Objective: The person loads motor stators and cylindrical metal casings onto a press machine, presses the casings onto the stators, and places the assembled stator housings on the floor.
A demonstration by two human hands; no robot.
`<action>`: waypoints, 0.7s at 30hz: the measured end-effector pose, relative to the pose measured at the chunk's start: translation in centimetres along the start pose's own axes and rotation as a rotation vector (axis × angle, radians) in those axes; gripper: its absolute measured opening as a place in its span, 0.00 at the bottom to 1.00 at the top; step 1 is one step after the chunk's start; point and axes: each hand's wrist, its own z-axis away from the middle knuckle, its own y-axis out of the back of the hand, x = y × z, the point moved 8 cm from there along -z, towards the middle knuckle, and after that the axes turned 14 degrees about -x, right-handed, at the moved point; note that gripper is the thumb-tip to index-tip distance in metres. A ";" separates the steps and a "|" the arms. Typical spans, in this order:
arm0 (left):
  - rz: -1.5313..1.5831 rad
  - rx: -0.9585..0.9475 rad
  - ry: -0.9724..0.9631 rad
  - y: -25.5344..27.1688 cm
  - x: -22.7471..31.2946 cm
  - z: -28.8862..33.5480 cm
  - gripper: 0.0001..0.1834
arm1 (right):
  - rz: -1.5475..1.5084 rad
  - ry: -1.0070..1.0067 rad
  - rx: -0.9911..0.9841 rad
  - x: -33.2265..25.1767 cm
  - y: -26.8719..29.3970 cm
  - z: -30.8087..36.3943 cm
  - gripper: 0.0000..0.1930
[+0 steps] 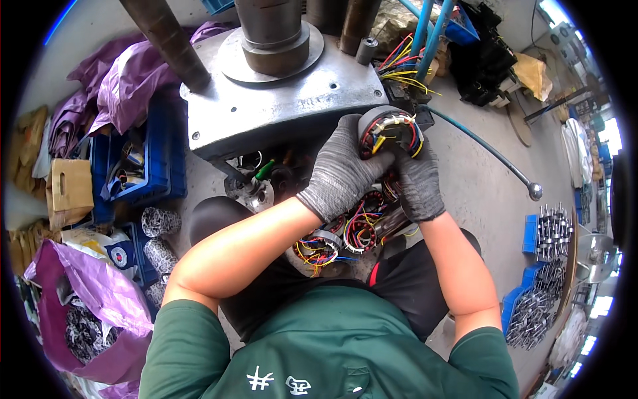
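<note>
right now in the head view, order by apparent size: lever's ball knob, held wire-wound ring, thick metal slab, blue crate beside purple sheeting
1. Thick metal slab
2. Blue crate
3. Wire-wound ring
4. Ball knob

- The left grip (342,169) and the right grip (420,186) wear grey knitted gloves.
- The shirt (332,329) is dark green, with short sleeves (179,342) and white markings (260,379).
- The trousers (425,284) are black, showing red trim (374,273).

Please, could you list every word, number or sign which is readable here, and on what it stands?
Green shirt: white characters on the front; I do not copy them out.
Metal block: dark marks on top, too blurred to read.
White sack: round emblem, too small to read.
Held wire coil: no lettering visible.
</note>
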 end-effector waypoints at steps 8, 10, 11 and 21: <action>0.018 -0.241 -0.074 -0.8 -0.6 0.5 0.56 | 0.113 0.026 0.072 -0.6 1.1 0.0 0.24; -0.047 -0.204 -0.145 -0.2 -0.1 0.7 0.63 | 0.133 0.048 0.085 -0.9 1.3 0.2 0.23; -0.110 -0.165 -0.178 0.2 0.3 1.1 0.63 | 0.159 0.070 0.085 -1.1 1.4 0.2 0.23; -0.729 -0.135 -0.680 -1.6 4.8 2.6 0.42 | 0.193 -0.004 0.035 -1.5 1.9 0.0 0.23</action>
